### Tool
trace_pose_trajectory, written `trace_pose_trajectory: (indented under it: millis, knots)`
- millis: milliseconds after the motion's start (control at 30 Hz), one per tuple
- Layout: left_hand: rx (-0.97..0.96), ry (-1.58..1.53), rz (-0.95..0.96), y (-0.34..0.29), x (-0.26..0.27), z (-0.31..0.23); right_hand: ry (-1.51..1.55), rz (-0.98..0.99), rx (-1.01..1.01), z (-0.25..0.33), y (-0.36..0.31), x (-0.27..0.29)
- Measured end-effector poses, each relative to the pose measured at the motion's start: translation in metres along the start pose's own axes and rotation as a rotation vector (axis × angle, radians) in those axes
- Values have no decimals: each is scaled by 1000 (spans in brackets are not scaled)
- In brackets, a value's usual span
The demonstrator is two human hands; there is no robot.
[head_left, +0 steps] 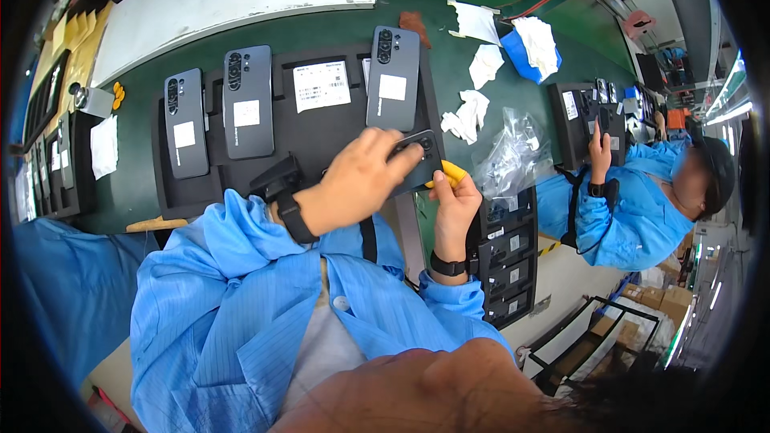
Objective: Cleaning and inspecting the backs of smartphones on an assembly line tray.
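Observation:
A dark smartphone (415, 162), its back with the camera lenses turned up, is held over the near right corner of the black tray (297, 148). My left hand (353, 180) is closed over its left side, one digit lying across the back by the lenses. At the phone's right edge my right hand (457, 207) pinches it; a yellow finger cot (454, 173) covers a fingertip there. Three similar phones, a left one (185, 123), a middle one (249, 102) and a right one (393, 78), rest back up on the tray, each with a white label. Between them lies a white printed label sheet (321, 85).
Crumpled white wipes (468, 116), a blue container (525, 56) and clear plastic bags (513, 156) are on the green bench to the right. Stacked black trays (509, 265) stand beside my right arm. A co-worker in blue (634, 208) sits farther right. Yellow finger cots (119, 96) lie left.

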State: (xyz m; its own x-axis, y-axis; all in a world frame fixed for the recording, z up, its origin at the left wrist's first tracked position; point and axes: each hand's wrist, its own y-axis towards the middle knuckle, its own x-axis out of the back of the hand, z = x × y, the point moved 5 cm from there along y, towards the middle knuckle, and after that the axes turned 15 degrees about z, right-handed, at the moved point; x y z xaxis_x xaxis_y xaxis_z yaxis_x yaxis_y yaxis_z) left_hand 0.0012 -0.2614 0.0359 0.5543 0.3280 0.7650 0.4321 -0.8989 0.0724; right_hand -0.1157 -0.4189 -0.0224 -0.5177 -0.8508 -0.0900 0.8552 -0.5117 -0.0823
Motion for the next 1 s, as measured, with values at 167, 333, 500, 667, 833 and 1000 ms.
trace_pose_trajectory:
  millis: [167,333,500,667,833,1000]
  knots:
    - [-263,352,-4,-5,-24,-25,-21,43,-21,4,1,1]
    - [-234,407,102,-8,-35,-23,-345,-40,114,34,8,14]
    - [-266,428,59,-7,-34,-20,-950,90,396,105,87,-5]
    - [-248,423,17,-5,-27,-13,-1487,346,581,75,202,-50]
    - [-283,421,-2,-11,-32,-13,-1468,524,796,44,232,-55]
    - [-382,355,-81,-4,-61,-11,-1541,304,615,33,243,-24]
